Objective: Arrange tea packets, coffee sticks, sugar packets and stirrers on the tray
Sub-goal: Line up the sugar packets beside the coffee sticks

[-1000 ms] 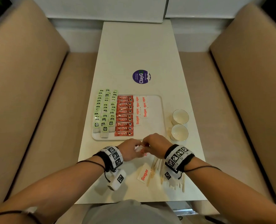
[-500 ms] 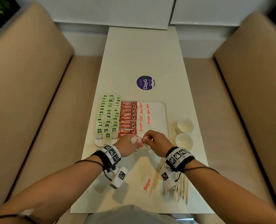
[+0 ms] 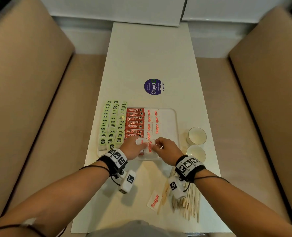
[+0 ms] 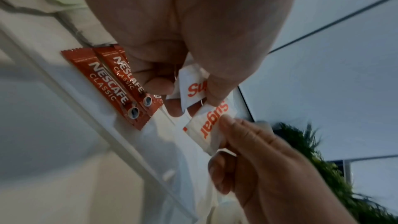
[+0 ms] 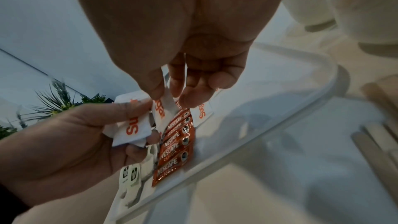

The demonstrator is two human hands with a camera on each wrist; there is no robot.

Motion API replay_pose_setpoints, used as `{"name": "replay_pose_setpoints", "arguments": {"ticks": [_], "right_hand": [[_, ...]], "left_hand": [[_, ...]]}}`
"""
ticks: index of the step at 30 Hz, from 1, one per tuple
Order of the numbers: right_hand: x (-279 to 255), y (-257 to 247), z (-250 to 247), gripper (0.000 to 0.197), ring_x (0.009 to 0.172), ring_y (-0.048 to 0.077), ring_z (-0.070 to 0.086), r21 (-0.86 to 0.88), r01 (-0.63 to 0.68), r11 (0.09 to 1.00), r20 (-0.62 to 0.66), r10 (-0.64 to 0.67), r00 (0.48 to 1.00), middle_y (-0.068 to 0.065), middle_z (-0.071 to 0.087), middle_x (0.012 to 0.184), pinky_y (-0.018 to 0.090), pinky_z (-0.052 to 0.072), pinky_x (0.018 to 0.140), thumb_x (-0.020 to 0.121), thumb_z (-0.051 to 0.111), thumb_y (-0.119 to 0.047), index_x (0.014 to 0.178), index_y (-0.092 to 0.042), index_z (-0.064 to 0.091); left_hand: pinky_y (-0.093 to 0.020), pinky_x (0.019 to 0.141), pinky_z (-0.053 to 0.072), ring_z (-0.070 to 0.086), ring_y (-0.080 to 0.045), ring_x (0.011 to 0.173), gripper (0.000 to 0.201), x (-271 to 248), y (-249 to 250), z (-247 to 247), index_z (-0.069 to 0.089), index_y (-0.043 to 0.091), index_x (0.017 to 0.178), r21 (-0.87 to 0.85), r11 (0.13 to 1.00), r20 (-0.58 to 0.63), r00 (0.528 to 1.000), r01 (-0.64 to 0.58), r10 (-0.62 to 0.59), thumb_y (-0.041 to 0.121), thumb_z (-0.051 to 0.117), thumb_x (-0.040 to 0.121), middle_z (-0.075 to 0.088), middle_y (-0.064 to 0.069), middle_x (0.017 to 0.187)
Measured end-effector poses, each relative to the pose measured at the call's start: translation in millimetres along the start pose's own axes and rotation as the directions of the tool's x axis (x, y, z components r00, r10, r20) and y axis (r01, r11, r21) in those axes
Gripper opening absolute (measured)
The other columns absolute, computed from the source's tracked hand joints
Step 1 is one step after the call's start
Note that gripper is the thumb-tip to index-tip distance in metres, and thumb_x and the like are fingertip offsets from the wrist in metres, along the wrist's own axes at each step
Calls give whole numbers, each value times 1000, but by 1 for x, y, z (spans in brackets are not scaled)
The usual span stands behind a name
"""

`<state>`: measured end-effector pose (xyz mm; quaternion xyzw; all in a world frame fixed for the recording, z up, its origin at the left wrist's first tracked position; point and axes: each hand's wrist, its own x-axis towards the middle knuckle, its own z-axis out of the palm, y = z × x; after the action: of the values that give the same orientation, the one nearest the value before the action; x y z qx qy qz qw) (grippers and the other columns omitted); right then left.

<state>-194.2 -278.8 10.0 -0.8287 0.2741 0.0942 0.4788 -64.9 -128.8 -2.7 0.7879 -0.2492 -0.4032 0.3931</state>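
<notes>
A white tray [image 3: 173,120] holds rows of green tea packets [image 3: 111,124], red coffee sticks [image 3: 134,122] and white sugar packets [image 3: 153,120]. Over the tray's near edge my left hand [image 3: 133,148] grips a small bunch of sugar packets [image 4: 190,84]. My right hand [image 3: 165,148] pinches one sugar packet [image 3: 150,146] between thumb and fingers, right next to the bunch; the same packet [image 5: 162,110] shows in the right wrist view. One loose sugar packet [image 3: 154,200] and a pile of wooden stirrers [image 3: 191,200] lie on the table near me.
Two white cups [image 3: 196,135] stand right of the tray. A purple round sticker [image 3: 153,86] sits farther up the white table [image 3: 150,53]. Beige bench seats flank the table on both sides.
Both hands have moved forward from the table's near part to above the tray's near edge, carrying the sugar packets with them.
</notes>
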Motion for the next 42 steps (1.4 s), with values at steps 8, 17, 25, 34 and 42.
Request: {"name": "replay_pose_setpoints", "arguments": {"ticks": [8, 17, 25, 34, 42], "right_hand": [[18, 11, -6, 30, 63, 9, 51, -40, -59, 997, 3, 59, 998, -7, 60, 72, 24, 41, 63, 99, 60, -32, 73, -17, 60], [54, 23, -20, 22, 89, 21, 68, -91, -264, 960, -32, 262, 965, 4, 75, 97, 31, 54, 80, 99, 62, -27, 88, -12, 74], [62, 29, -18, 25, 81, 20, 71, -82, -315, 945, -89, 308, 947, 4, 75, 83, 35, 59, 79, 94, 68, -26, 71, -16, 72], [64, 27, -19, 32, 72, 16, 71, -61, -321, 945, -70, 317, 946, 2, 75, 76, 25, 54, 67, 93, 69, -26, 62, -18, 71], [62, 26, -18, 37, 62, 14, 65, -63, -348, 935, -88, 342, 936, -3, 68, 64, 24, 50, 58, 93, 68, -28, 59, -13, 66]], "left_hand": [[-31, 87, 55, 69, -13, 96, 20, 26, 3, -11, 73, 18, 111, 71, 997, 44, 998, 39, -42, 24, 64, 94, 74, 7, 109], [-23, 59, 42, 63, -15, 76, 6, 67, 6, -17, 68, 19, 81, 362, 922, -76, 990, 140, -120, 21, 70, 86, 67, 6, 79], [-25, 58, 42, 60, -18, 70, 18, 81, 10, -18, 64, 14, 73, 503, 849, -96, 987, 163, -132, 21, 66, 89, 62, 1, 72], [-26, 54, 41, 62, -21, 70, 25, 87, 8, -14, 62, 10, 75, 502, 839, -136, 977, 211, -165, 28, 68, 91, 66, -6, 78], [-32, 64, 54, 66, -25, 77, 25, 88, 11, -11, 66, 7, 80, 507, 835, -133, 977, 214, -169, 29, 64, 92, 67, -7, 80]]}}
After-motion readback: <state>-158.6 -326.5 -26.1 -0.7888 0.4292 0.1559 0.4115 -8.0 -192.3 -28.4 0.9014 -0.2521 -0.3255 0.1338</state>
